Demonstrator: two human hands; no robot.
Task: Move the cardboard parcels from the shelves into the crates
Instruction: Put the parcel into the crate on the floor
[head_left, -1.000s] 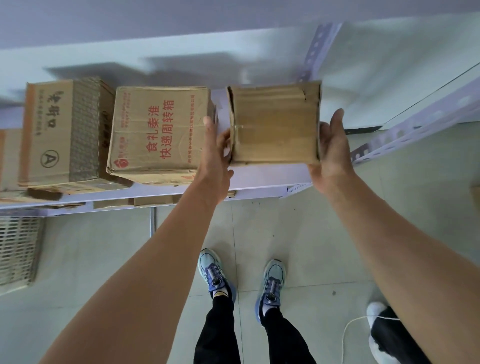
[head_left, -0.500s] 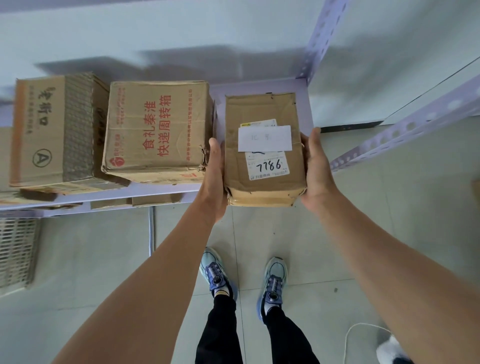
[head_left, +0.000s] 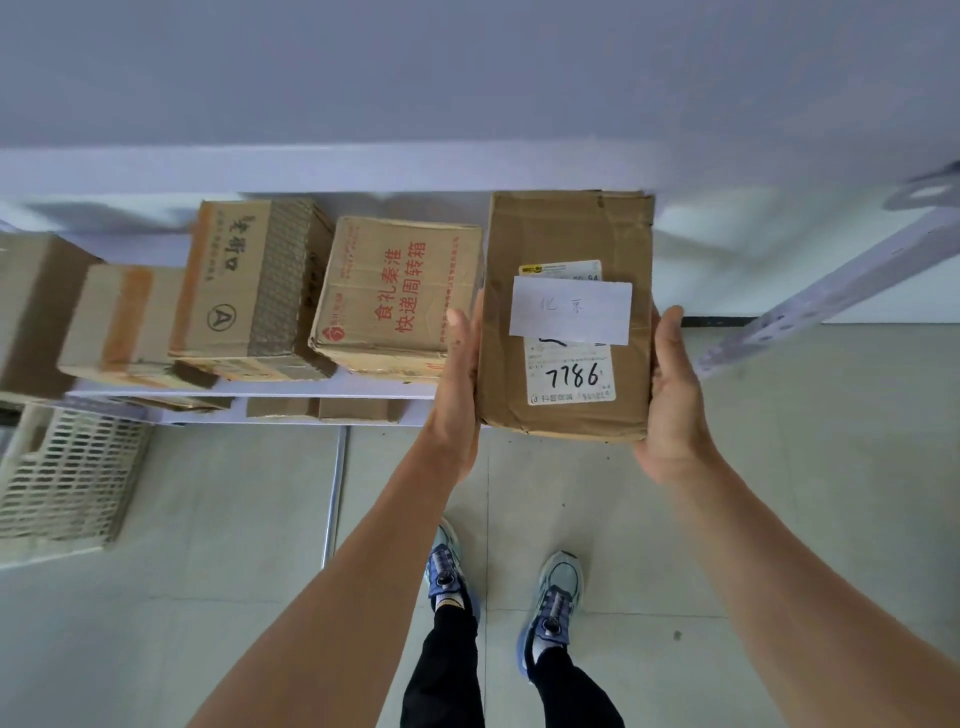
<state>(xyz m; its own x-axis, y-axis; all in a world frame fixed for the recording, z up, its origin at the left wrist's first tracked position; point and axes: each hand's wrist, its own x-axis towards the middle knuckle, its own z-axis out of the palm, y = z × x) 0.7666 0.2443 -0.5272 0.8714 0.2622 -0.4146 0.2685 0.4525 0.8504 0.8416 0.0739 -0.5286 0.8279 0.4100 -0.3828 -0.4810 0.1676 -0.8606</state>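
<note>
A brown cardboard parcel (head_left: 566, 234) with a white label reading 7786 and a white paper slip is held in the air in front of the shelf's right end. My left hand (head_left: 460, 384) grips its left side and my right hand (head_left: 675, 400) grips its right side; thumbs lie along the edges and the fingers are hidden beneath. Several other parcels stay on the shelf board (head_left: 260, 388): a red-printed box (head_left: 400, 296), a box marked A (head_left: 234, 291) and an orange-taped box (head_left: 119, 317). A pale slatted crate (head_left: 62, 478) stands on the floor at the left.
A perforated metal shelf rail (head_left: 831, 291) slants across the right. Flat parcels (head_left: 322, 408) lie on a lower shelf. A thin shelf post (head_left: 332, 493) rises from the tiled floor by my feet (head_left: 498, 587). An upper shelf board spans overhead.
The parcel came off the shelf toward me and tipped so its labelled top faces up. Both hands moved with it, and my view swung left, showing more shelf boxes and the crate.
</note>
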